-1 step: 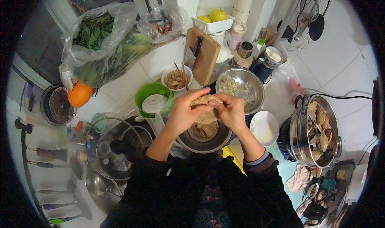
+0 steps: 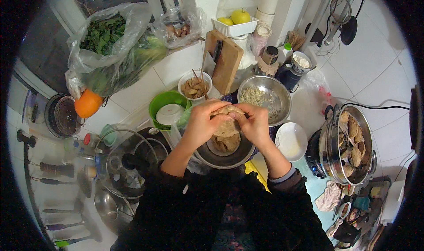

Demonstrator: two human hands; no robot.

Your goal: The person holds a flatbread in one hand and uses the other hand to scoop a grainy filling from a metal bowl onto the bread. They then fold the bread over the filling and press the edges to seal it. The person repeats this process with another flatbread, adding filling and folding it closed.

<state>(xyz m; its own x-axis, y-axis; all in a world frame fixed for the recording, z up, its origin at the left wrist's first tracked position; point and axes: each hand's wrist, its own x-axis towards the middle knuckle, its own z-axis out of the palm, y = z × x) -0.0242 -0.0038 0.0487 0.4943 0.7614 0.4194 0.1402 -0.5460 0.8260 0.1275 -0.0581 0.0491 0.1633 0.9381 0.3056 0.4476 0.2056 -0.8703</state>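
My left hand (image 2: 210, 122) and my right hand (image 2: 256, 124) are closed together on a lump of brownish dough (image 2: 229, 126). Thumbs and fingertips press along its upper edge, where it looks folded. Both hands hover above a grey metal bowl (image 2: 225, 165). Inside that bowl lies more brown dough (image 2: 226, 143), partly covered by the held lump. Just beyond my right hand stands a steel bowl (image 2: 279, 105) with pale chopped filling (image 2: 255, 97) along one side.
To the right are a white plate (image 2: 291, 141) and a steamer (image 2: 351, 145) filled with brown dough pieces. Behind my left hand stand a green basin (image 2: 159, 105) and a white bowl (image 2: 182, 81) with chopsticks. A wooden cutting board (image 2: 229, 56) leans behind. Glass lids (image 2: 128, 156) lie at left.
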